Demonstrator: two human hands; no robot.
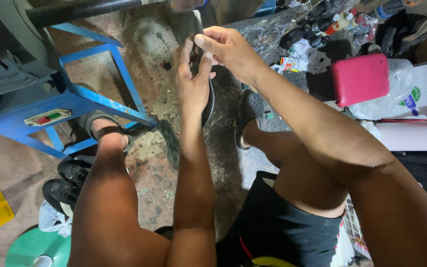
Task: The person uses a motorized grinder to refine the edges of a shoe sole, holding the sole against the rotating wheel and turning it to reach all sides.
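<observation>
Two hands, left hand and right hand; one blue frame; one pink box; perhaps six bottles.

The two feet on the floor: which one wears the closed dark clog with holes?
The foot on the right, below the right hand. The other foot, by the blue frame, wears an open strap sandal.
</observation>
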